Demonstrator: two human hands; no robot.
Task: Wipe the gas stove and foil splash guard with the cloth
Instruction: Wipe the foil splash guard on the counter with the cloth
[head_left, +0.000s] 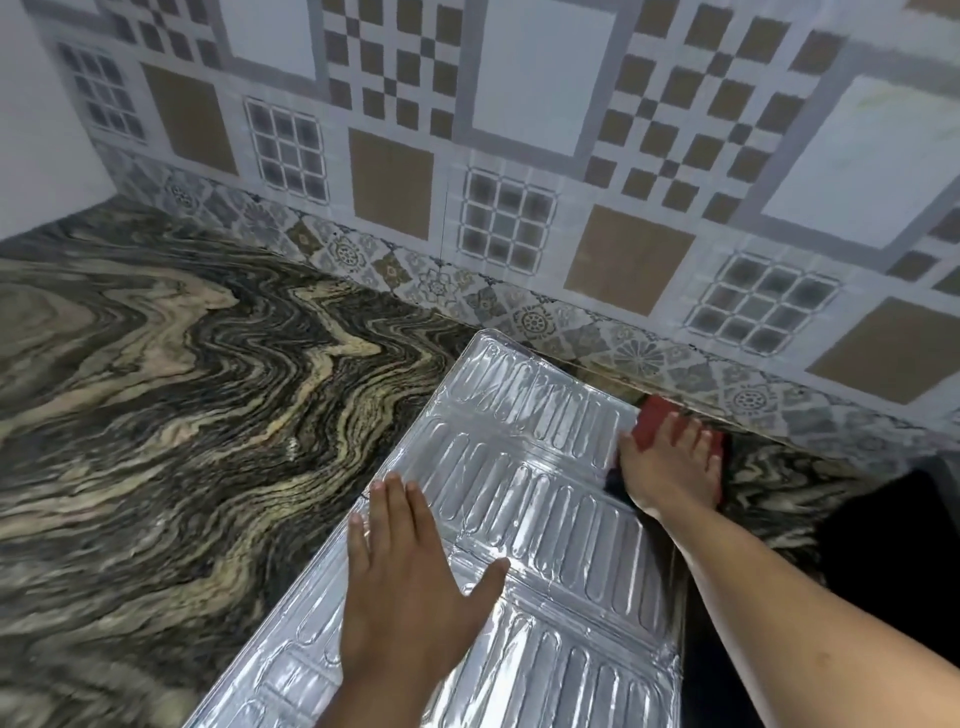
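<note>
Left hand (410, 587) flat on foil splash guard (545, 499); right hand (670, 462) presses red cloth (657, 415).

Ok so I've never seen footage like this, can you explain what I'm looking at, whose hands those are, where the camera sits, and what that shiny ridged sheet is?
There is no machine here. The one picture comes from a wide-angle camera worn on a person's head, looking forward and down, so both arms reach in from the bottom edge.

The shiny ridged sheet is the foil splash guard, leaning across a swirly dark and tan stone counter below a patterned tile wall.

The left hand lies flat on the foil with its fingers straight, apparently steadying it.

The right hand reaches past the foil's far edge and presses a red cloth down near the wall with spread fingers, so it looks like wiping. The dark area at the right edge may be the stove, but I cannot tell.
</note>
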